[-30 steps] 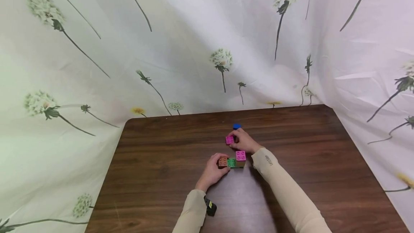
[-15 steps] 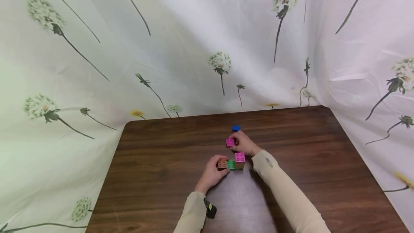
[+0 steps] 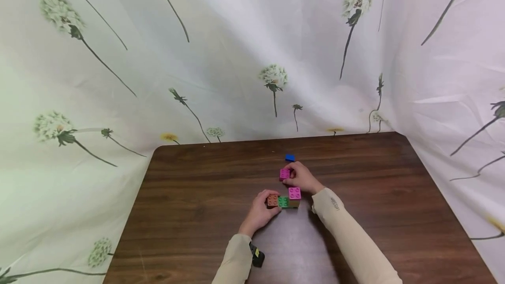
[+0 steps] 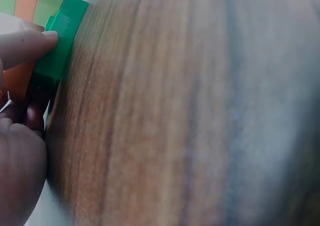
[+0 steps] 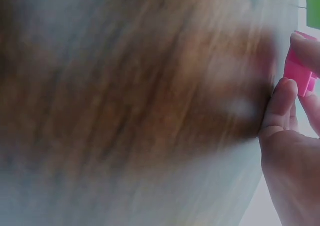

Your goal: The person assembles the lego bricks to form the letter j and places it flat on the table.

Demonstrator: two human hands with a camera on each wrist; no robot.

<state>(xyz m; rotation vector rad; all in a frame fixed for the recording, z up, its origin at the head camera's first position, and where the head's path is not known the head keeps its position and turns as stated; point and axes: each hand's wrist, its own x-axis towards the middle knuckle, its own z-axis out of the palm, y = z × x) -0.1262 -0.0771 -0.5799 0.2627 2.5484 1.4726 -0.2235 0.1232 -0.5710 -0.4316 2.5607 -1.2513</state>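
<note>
The right hand (image 3: 301,178) pinches the pink brick (image 3: 284,174), at twelve o'clock from the base (image 3: 282,201); the left hand (image 3: 259,211) grips the orange brick (image 3: 272,200). Swinging toward six o'clock, the right hand may knock the tower (image 3: 294,193); a weak pinch may drop the pink brick.

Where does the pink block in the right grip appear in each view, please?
Head: the pink block is right of centre, below mid-height, pinched by the right grip, with the blue block just beyond.
Left wrist: not in this picture.
Right wrist: by the right edge, in the upper half, at the fingertips.
Shared landmark: the brown wooden table, seen in all three views.
</note>
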